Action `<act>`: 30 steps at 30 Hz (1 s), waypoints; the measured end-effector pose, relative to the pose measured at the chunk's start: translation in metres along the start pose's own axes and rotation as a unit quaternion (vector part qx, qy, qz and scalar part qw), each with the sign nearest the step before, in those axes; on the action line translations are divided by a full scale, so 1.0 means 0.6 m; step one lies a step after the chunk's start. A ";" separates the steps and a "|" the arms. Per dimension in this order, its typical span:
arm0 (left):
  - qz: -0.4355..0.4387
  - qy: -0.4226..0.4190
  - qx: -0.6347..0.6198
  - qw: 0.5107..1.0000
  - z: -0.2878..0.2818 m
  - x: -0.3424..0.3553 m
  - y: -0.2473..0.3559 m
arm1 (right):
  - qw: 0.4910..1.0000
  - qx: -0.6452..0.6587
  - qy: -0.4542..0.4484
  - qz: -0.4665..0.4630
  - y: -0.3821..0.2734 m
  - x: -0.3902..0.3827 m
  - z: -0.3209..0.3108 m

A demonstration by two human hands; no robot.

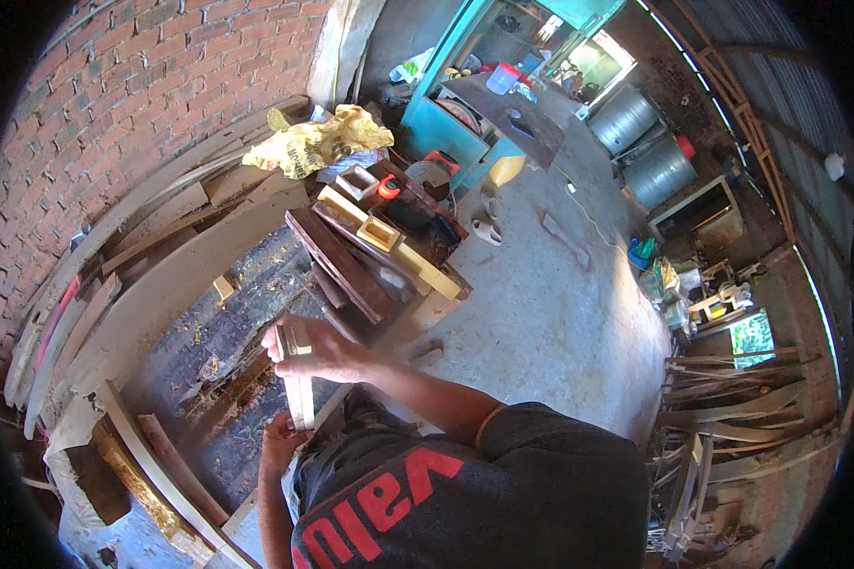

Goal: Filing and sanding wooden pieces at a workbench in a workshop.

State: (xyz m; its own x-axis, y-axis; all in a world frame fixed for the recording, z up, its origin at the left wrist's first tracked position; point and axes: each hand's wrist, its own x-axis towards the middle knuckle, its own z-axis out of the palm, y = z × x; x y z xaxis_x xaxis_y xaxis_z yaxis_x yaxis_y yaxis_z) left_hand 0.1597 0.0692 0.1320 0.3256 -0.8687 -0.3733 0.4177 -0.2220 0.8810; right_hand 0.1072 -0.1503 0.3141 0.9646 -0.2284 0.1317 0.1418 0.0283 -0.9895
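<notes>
A pale wooden piece [300,402], narrow and straight-edged, stands out over the dark work surface in front of my body. My left hand [281,444] is closed around its lower end. Near its upper end, my right hand [324,353] grips it, the thumb side toward the far end. A brighter block-like part [294,338] shows at the right hand's fingers; whether it is separate from the long piece I cannot tell. Wood scraps and shavings [223,287] lie on the dark surface beyond my hands.
Dark boards [342,270] and a yellowish beam [427,269] carrying a small wooden box frame [378,234] lie ahead. An orange-red tool [388,187] and a yellow sack [318,142] are farther back. Long planks [152,228] line the brick wall. Concrete floor [550,313] stretches right.
</notes>
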 end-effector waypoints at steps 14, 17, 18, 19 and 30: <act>0.021 0.017 0.116 0.993 0.008 0.002 -0.018 | 0.948 0.273 0.152 0.054 0.087 -0.006 -0.010; 0.011 0.011 0.014 1.000 0.022 0.008 0.010 | 0.929 0.292 0.195 0.113 0.115 0.000 -0.015; -0.014 0.017 0.030 0.999 0.027 0.009 0.015 | 0.927 0.287 0.210 0.122 0.126 0.002 -0.017; -0.002 0.035 0.042 0.998 0.031 0.011 0.018 | 0.932 0.268 0.219 0.108 0.138 0.005 -0.022; -0.123 0.311 0.203 0.921 -0.009 -0.001 -0.076 | 0.942 -0.015 0.259 0.212 0.341 -0.114 -0.086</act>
State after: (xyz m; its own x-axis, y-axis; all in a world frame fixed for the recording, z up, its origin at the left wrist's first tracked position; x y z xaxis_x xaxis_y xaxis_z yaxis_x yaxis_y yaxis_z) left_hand 0.1453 0.0822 0.0903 0.7385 -0.3776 -0.5586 0.2332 -0.6343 0.7370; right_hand 0.0590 -0.1791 0.0995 0.6942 -0.6477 -0.3140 -0.2451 0.1975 -0.9492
